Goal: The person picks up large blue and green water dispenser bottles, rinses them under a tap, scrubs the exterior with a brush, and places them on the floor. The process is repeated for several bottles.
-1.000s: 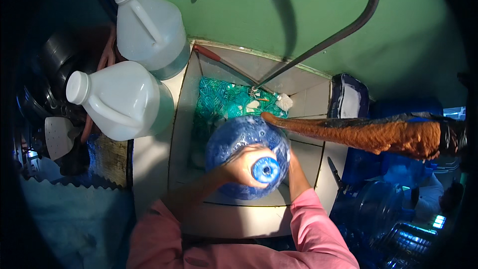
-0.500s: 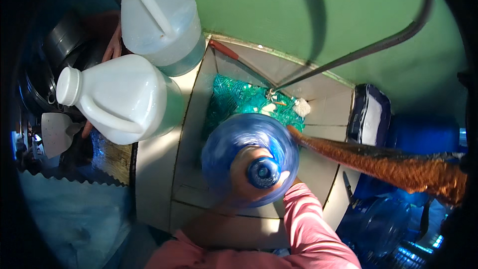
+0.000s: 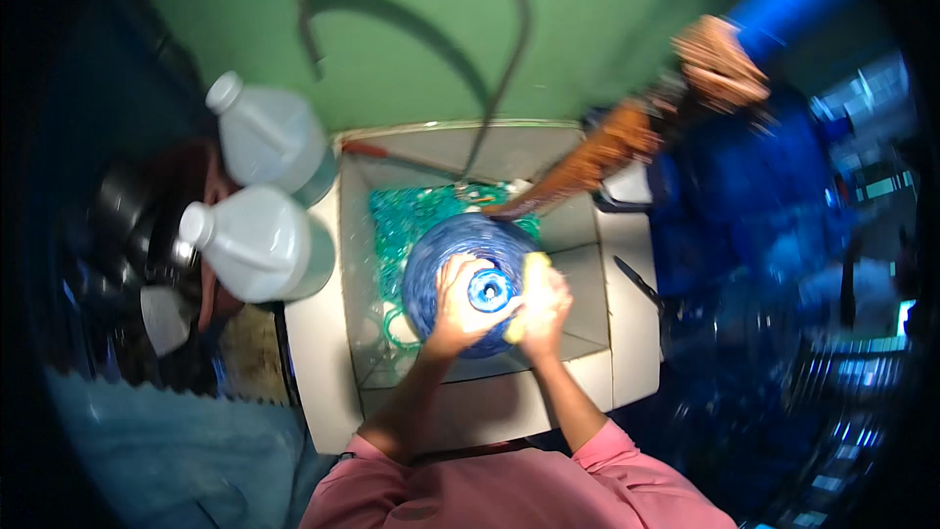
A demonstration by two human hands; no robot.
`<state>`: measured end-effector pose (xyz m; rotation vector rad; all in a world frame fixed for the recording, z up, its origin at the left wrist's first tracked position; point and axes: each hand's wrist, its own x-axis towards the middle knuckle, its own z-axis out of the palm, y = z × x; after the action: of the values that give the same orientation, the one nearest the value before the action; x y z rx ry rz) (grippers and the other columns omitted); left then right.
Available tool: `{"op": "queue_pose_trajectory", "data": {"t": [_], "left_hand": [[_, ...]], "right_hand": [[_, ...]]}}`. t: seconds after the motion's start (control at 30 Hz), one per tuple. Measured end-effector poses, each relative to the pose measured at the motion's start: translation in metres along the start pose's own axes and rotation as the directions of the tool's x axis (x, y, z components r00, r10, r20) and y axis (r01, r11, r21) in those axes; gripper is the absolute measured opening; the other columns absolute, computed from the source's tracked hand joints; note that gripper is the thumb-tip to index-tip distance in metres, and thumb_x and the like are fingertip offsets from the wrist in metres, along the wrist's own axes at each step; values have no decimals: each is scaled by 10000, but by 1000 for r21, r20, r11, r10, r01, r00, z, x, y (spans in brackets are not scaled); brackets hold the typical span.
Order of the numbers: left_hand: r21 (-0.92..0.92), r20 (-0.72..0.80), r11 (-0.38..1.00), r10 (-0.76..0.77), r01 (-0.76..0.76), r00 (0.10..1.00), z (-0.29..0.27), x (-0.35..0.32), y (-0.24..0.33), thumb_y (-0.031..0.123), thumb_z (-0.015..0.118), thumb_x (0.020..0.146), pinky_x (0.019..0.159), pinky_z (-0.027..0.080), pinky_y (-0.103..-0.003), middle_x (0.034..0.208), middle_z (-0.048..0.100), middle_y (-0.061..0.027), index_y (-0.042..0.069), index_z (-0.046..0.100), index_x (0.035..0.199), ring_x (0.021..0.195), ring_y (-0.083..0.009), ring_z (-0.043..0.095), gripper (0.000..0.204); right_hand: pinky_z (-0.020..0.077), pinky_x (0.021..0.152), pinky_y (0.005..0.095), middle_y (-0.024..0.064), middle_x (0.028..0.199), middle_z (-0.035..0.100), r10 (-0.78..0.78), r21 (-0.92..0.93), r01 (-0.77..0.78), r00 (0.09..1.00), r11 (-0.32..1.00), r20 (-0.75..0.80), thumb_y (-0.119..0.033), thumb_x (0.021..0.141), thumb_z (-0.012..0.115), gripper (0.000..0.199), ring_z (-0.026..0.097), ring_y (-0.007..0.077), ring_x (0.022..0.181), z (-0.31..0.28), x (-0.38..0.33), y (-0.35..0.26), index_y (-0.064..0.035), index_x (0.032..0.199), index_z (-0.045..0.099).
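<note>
Round blue jug (image 3: 458, 235), mouth up, within tiled basin (image 3: 580, 284), nearer front edge. Yellow piece (image 3: 536, 264), blurred, kind unclear, just right of jug's neck.

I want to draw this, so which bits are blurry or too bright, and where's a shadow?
Head view: the blue bottle looks streaky, the blue containers at right smeared; head view: the right hand is washed out by brightness; head view: the curved pipe's shadow falls on the green wall.
</note>
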<state>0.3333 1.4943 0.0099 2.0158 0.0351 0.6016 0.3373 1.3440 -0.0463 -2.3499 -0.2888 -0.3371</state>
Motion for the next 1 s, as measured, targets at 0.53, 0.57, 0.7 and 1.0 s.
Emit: {"op": "queue_pose_trajectory", "data": {"t": [0.53, 0.57, 0.7, 1.0], "left_hand": [[-776, -5, 611, -252, 155, 968, -230, 48, 65, 330, 544, 930, 1039, 422, -447, 1106, 600, -98, 37, 589, 1074, 1081, -242, 564, 330], [-751, 53, 640, -185, 161, 981, -249, 52, 71, 328, 545, 929, 1037, 423, -446, 1104, 601, -100, 35, 588, 1075, 1080, -243, 565, 330], [-635, -113, 772, -114, 16, 987, -279, 55, 89, 319, 546, 925, 1031, 427, -444, 1095, 604, -107, 28, 582, 1079, 1072, -247, 571, 331], [-631, -203, 774, -92, -59, 975, -236, 39, 87, 299, 550, 916, 1018, 438, -439, 1077, 611, -122, 13, 568, 1090, 1056, -257, 584, 335]], "right_hand": [[448, 928, 500, 168, 1228, 588, 323, 495, -440, 895, 749, 306, -235, 911, 566, 522, 592, 271, 1082, -78, 49, 51, -63, 1399, 493], [510, 852, 511, 156, 1165, 628, 375, 666, -678, 731, 310, 570, -242, 920, 558, 508, 650, 250, 960, -83, 58, 57, -58, 1390, 503], [547, 859, 407, 124, 1105, 694, 204, 785, -541, 768, -302, 608, -399, 971, 485, 442, 662, 237, 1002, -63, 31, 54, -48, 1175, 659], [515, 988, 361, 143, 1260, 646, 227, 732, -403, 771, -550, 595, -337, 948, 576, 530, 642, 219, 1129, -94, 52, 73, -53, 1393, 528]]}}
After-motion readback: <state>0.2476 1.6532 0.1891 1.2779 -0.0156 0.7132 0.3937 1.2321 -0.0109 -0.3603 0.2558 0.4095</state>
